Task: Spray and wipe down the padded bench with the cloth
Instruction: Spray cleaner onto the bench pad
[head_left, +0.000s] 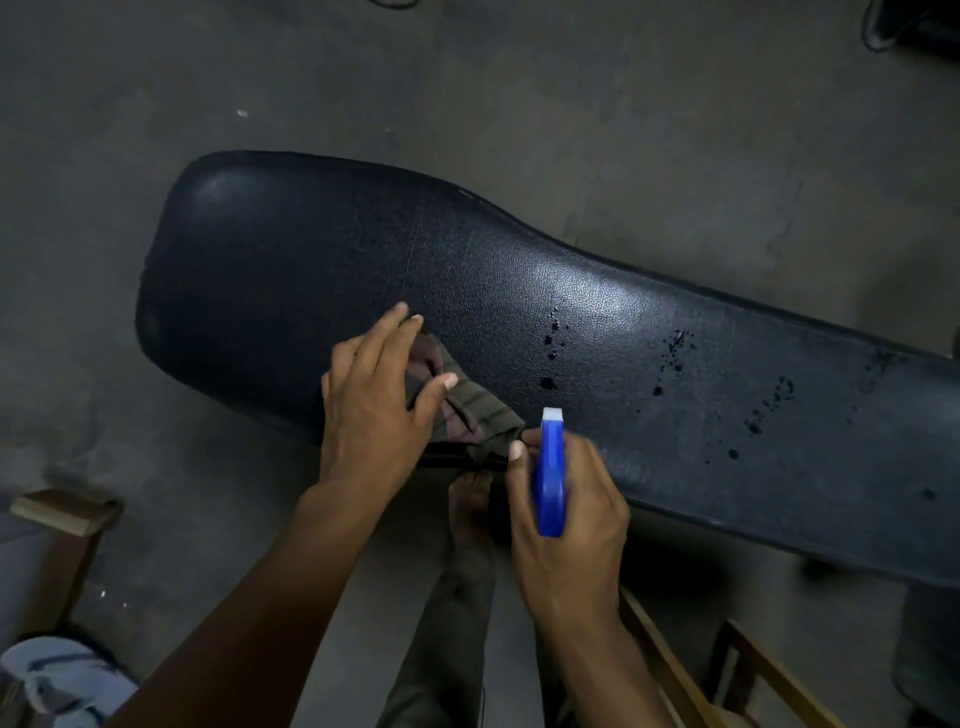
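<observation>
Dim grey concrete floor (571, 93), wooden frame (670, 670) at lower right

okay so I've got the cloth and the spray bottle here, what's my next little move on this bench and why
Probably sweep the cloth under your left hand rightward over the droplets on the bench. They sit unwiped beside it, while the right hand holds the spray bottle.

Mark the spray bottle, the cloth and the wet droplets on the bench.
spray bottle (550, 478): head view, on the blue body held in the right hand.
cloth (483, 410): head view, on the striped fold between the two hands.
wet droplets (675, 353): head view, on a dark spatter cluster on the bench pad.
</observation>
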